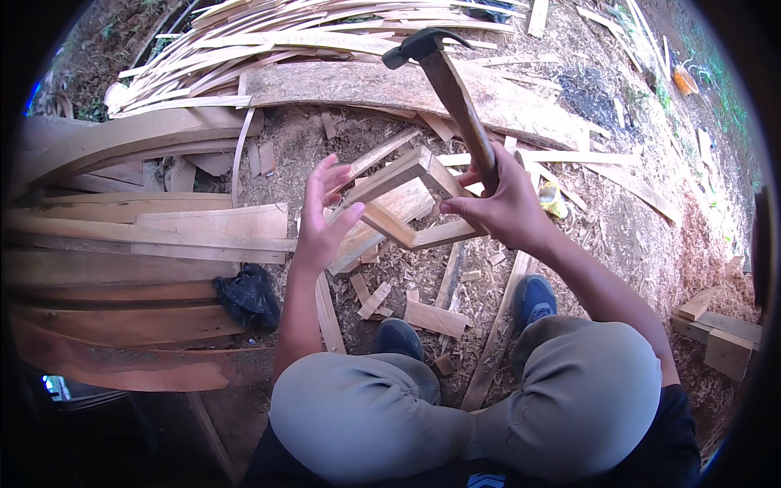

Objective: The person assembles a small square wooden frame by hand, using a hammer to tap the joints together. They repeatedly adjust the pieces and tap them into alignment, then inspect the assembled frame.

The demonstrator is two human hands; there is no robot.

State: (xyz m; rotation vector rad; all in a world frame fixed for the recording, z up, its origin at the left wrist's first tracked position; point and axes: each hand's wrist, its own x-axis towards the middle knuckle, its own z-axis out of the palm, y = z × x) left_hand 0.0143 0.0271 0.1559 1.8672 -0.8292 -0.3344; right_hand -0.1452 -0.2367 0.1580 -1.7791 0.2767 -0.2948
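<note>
A small four-sided wooden frame (389,180), made of short wood strips, is held up tilted in front of my knees. My left hand (324,210) is at the frame's left corner with fingers spread and thumb stretched; I cannot tell whether it touches the wood. My right hand (514,202) is wrapped round the lower handle of a claw hammer (460,98), whose dark metal head points up and away. The thumb and fingers of that hand also lie against the frame's right side, hiding its right corner.
Wood offcuts (435,317) and shavings litter the ground between my shoes. Long planks (187,221) and a black plastic bag (246,297) are at the left. A heap of thin strips (325,37) and a wide slab (325,84) lie farther off. Short wood blocks (726,351) sit at the right.
</note>
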